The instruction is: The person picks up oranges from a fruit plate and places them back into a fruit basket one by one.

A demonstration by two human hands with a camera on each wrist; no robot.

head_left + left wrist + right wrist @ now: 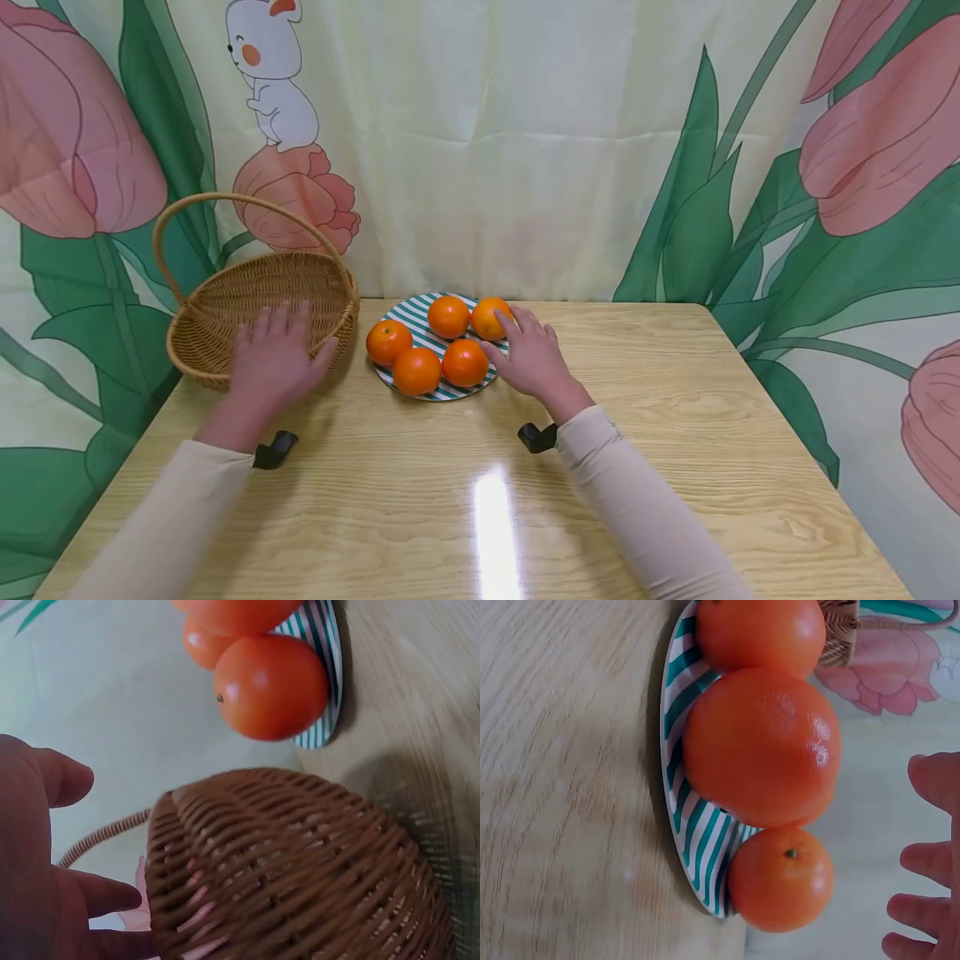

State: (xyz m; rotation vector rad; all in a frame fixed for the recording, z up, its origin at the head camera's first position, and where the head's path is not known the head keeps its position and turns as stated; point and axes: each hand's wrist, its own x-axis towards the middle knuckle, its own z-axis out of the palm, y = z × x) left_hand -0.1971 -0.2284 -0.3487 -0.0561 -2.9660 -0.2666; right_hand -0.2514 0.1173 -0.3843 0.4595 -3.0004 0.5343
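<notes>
Several oranges (417,371) sit on a round plate with green and white stripes (405,310) at the table's back. My right hand (534,354) is over the plate's right edge, fingers spread, close to the rightmost orange (781,879); in the right wrist view a gap shows between fingertips and fruit. A wicker basket (262,287) with a tall arched handle stands on the left, tilted so its inside faces me. In front of its opening my left hand (273,358) has its fingers extended. The left wrist view shows those fingers beside the basket's rim (169,825); whether they touch it I cannot tell.
The wooden table (675,433) runs back to a curtain (555,150) printed with tulips and a rabbit. A black wrist mount (276,450) juts from the left wrist, another (537,437) from the right. Light glares on the table's front middle.
</notes>
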